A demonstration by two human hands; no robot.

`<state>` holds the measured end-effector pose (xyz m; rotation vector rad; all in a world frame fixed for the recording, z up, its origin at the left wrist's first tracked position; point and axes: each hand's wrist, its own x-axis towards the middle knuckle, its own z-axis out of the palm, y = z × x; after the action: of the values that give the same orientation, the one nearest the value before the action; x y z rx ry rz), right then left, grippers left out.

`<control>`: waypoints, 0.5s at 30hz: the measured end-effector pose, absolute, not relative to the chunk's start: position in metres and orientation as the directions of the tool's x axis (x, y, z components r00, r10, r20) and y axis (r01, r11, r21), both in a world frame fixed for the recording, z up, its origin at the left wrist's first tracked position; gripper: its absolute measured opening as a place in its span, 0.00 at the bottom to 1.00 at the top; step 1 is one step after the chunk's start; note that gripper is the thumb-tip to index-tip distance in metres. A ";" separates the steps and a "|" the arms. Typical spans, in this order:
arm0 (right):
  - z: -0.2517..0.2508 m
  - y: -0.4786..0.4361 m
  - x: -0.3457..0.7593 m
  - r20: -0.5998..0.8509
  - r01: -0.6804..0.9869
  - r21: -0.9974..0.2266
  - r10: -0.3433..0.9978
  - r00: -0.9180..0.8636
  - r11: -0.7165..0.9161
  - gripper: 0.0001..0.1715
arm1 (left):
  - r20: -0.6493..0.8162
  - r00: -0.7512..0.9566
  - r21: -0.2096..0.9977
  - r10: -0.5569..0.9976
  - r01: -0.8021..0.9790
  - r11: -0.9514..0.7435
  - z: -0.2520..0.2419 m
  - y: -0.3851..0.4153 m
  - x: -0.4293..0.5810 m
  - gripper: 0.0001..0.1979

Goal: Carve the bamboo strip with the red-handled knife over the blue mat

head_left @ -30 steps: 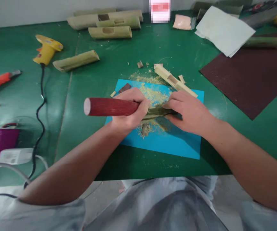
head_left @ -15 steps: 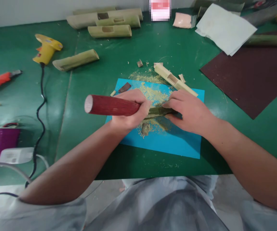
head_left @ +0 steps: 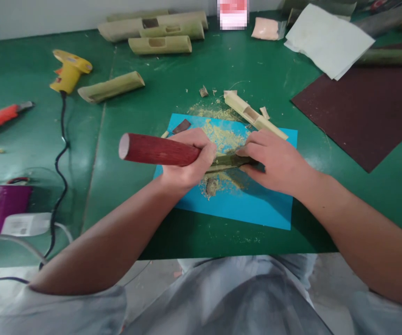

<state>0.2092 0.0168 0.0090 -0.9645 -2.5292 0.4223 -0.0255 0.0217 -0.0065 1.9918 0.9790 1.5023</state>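
My left hand (head_left: 191,156) is wrapped round the thick red wooden handle (head_left: 159,150) of a tool. Its butt end points left, and its working end is hidden by the fist and the bamboo. In my right hand (head_left: 269,156), thumb and fingers pinch a dark green piece of bamboo (head_left: 229,162), which runs left towards the left fist. Beneath both hands lies a blue sheet (head_left: 256,209), strewn with pale shavings (head_left: 221,137). A split bamboo piece with a cut-out notch (head_left: 253,114) rests at the sheet's far right edge.
A yellow hot glue gun (head_left: 68,72) and an orange-handled cutter (head_left: 1,120) lie at the left, above a purple box (head_left: 12,204) with cables. Several bamboo tubes (head_left: 160,45) sit at the back. White paper (head_left: 328,42) and a dark brown sheet (head_left: 364,116) are at the right.
The red handle has shifted slightly left, and its butt end has risen a little. My right hand and the bamboo have stayed nearly still.
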 end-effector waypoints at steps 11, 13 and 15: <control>0.010 0.016 0.209 0.231 0.587 -0.401 0.698 -0.678 0.703 0.08 | 0.629 0.245 0.689 0.738 0.265 -0.674 0.002 0.022 -0.023 0.17; 0.010 0.017 0.209 0.227 0.592 -0.394 0.698 -0.679 0.703 0.08 | 0.628 0.249 0.683 0.737 0.277 -0.676 0.003 0.022 -0.023 0.17; 0.009 0.017 0.209 0.231 0.590 -0.387 0.694 -0.682 0.708 0.08 | 0.621 0.255 0.683 0.741 0.288 -0.671 0.004 0.022 -0.023 0.17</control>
<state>0.2090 0.0167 0.0095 -1.0000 -2.5562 0.4005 -0.0230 0.0220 0.0041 2.0981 0.9347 1.4023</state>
